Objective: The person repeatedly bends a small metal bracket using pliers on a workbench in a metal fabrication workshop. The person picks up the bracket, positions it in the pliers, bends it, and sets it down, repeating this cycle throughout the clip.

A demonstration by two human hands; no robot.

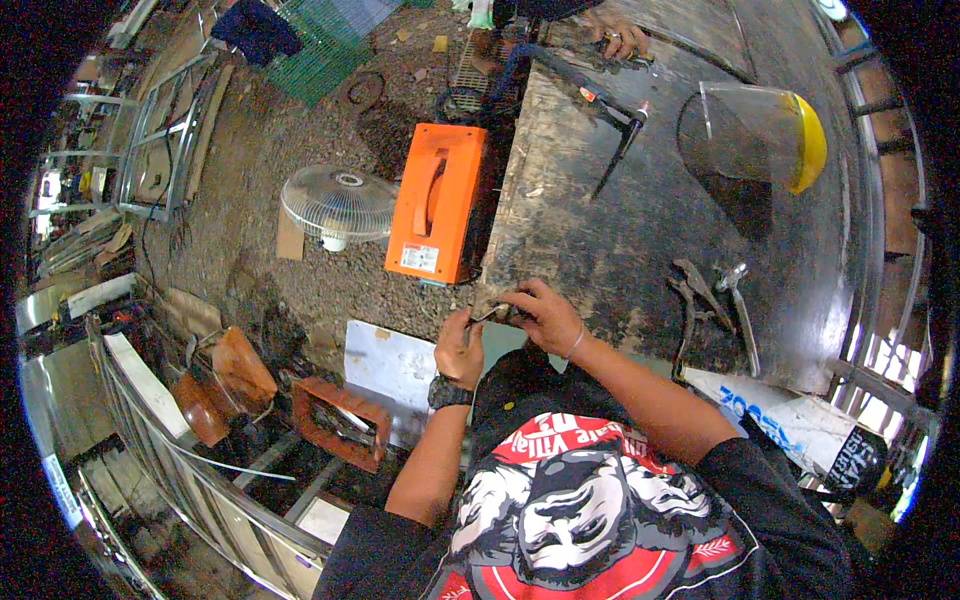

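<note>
The person's left hand (458,352) and right hand (545,316) meet at the counter's (590,235) near left corner — a small dark piece (497,312) sits between them. The fingers of both are drawn in and pinch it; its exact kind is too small to tell. A dark watch (450,393) is strapped around the left wrist, and a thin band (574,343) circles the right.

Clock positions are taken from the held piece, with 12 toward the top of the view. At 1 o'clock a black torch (634,128) lies on the counter with its cable, and farther out in that direction a co-worker's hand (622,40) rests near the far edge. At 2 o'clock is a clear face shield with a yellow top (808,145). At 3 o'clock a hammer (741,310) lies beside dark plier-like tools (703,290). An orange case (433,205) with a handle stands at 11 o'clock — left of the counter — and a round fan (338,203) is just beyond it at 10. At 8 o'clock is a reddish-brown frame (318,432).
</note>
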